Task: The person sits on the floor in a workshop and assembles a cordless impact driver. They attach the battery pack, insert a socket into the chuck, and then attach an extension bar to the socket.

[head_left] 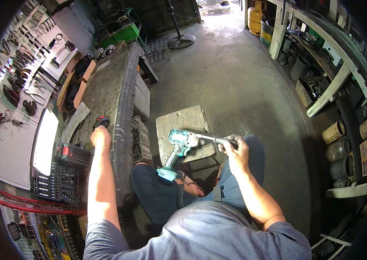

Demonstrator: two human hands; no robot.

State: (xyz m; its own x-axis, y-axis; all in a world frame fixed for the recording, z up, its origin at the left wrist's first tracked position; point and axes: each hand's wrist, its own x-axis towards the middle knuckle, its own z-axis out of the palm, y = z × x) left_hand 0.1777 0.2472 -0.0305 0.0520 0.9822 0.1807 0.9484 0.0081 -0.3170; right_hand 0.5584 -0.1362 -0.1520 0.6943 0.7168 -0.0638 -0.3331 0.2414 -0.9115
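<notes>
A teal and black cordless impact wrench (181, 141), silver at its nose, lies on a worn wooden stool top (166, 123) before my knees. My right hand (237, 158) is closed on a hand tool (208, 138) with a silver shaft and dark handle. Its shaft points left and meets or overlaps the wrench's nose; contact I cannot tell. Over the workbench at left, my left hand (100, 138) is closed around a black and red object (101, 121), whose far end sticks out beyond my fingers. Its kind is not clear.
The long workbench (109, 93) carries a lit work lamp (46, 141), a black and red box-like unit (71, 154) and a socket set (55, 186). Hand tools cover the pegboard (8, 147). A crate (141, 141) stands beside the bench; shelves with cans (333, 131) line the right.
</notes>
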